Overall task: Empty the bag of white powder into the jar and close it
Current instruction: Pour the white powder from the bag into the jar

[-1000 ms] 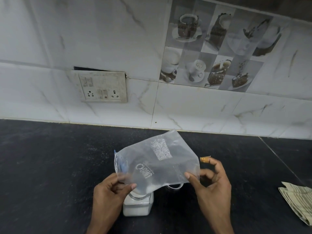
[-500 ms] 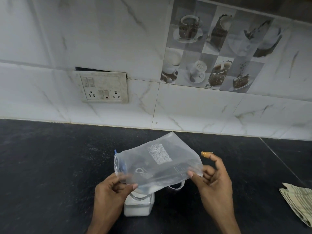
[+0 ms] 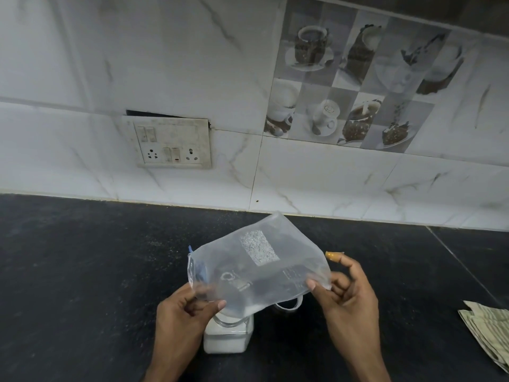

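A white marble-veined tiled wall (image 3: 192, 64) fills the upper half of the view, with a patch of tiles printed with cups and desserts (image 3: 355, 78) at 1 o'clock and a grimy switch-and-socket plate (image 3: 172, 144) at 10 o'clock. Below it runs the black speckled bench (image 3: 68, 271), with a seam line at 3 o'clock. A folded striped cloth (image 3: 490, 329) lies on the bench at the 4 o'clock edge, well apart from the hands. Near centre, the clear plastic bag (image 3: 256, 268) is held above the bench, tipped with its lower edge over the mouth of the jar (image 3: 228, 337). The jar stands upright on the bench at 6 o'clock, with white powder in its base. The left hand (image 3: 181, 318) pinches the bag's left corner in a closed grip; the right hand (image 3: 347, 299) pinches its right corner between thumb and fingers. A small ring-shaped piece (image 3: 289, 304) lies just right of the jar, partly hidden.
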